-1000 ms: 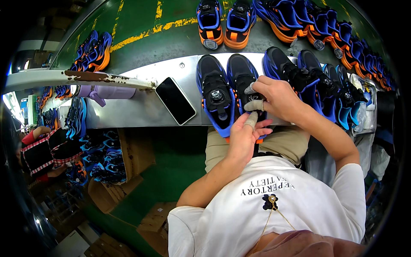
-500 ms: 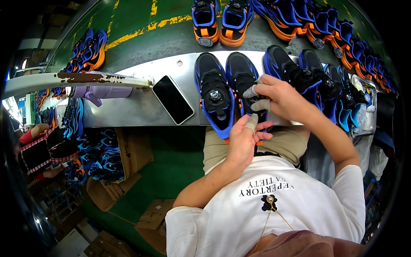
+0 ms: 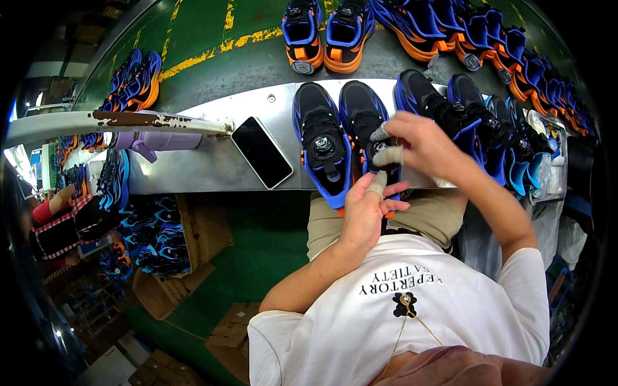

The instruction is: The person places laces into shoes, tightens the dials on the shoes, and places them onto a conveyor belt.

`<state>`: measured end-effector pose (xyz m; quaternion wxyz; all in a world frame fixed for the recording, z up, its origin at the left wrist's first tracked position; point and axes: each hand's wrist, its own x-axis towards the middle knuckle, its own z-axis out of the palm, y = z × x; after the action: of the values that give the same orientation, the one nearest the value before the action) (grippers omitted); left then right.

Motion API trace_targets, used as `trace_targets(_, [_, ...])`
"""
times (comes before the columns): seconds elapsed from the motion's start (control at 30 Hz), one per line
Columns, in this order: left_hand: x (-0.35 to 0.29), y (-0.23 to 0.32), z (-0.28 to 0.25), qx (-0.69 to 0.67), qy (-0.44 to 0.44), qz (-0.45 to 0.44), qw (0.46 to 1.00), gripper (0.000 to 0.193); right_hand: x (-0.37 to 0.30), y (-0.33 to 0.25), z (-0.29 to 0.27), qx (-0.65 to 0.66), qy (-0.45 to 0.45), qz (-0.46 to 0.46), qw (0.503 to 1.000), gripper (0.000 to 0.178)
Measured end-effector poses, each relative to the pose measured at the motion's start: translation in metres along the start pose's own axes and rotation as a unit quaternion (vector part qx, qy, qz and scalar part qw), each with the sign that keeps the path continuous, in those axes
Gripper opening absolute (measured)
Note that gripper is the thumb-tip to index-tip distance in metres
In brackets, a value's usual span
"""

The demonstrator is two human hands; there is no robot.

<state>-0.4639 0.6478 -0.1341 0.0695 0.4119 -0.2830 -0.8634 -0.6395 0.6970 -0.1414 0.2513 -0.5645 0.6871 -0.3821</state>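
Note:
Two black running shoes with blue collars and orange heels stand side by side before me, toes away. The left shoe is untouched on top, its round lacing dial showing. Over the right shoe is my right hand, thumb and forefinger in fabric finger covers, bent to either side of that shoe's dial. My left hand lies palm up at the same shoe's heel end, fingers stretched out and one covered in a beige sleeve. It hides most of the heel opening.
A phone and a lilac tumbler lie on the metal bench at left, under a chipped white bar. More shoes stand at right. A shoe row lines the green-and-grey surface beyond. A co-worker is far left.
My right hand has shifted slightly at the dial, its thumb and forefinger a little further from my left hand. The far shoes sit slightly more to the left. My left hand stays put.

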Motion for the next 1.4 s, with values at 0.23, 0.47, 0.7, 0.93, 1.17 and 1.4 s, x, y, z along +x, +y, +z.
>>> trace_targets(0.23, [0.005, 0.000, -0.002, 0.010, -0.001, -0.006, 1.000, 0.030, 0.015, -0.008, 0.001, 0.032, -0.117, 0.051, 0.991, 0.034])
trace_targets(0.47, [0.009, -0.003, -0.002, 0.005, 0.001, 0.006, 1.000, 0.028, 0.019, 0.008, -0.001, 0.127, -0.142, 0.083, 0.978, 0.031])
trace_targets(0.7, [0.008, -0.005, -0.001, -0.006, -0.003, 0.015, 1.000, 0.027, -0.007, -0.003, 0.006, -0.011, 0.028, 0.036, 0.999, 0.036])
trace_targets(0.93, [0.007, -0.007, 0.002, -0.011, -0.015, 0.012, 1.000, 0.028, -0.007, 0.011, -0.003, 0.057, -0.047, -0.002, 0.997, 0.035])
trace_targets(1.17, [-0.011, 0.049, 0.003, 0.205, -0.055, -0.102, 0.972, 0.028, -0.006, -0.012, 0.001, 0.013, -0.025, 0.101, 0.994, 0.033])
trace_targets(1.4, [0.029, 0.092, -0.044, 0.633, 0.060, 0.378, 0.672, 0.020, 0.052, -0.010, 0.017, 0.042, 0.056, 0.032, 0.997, 0.036])
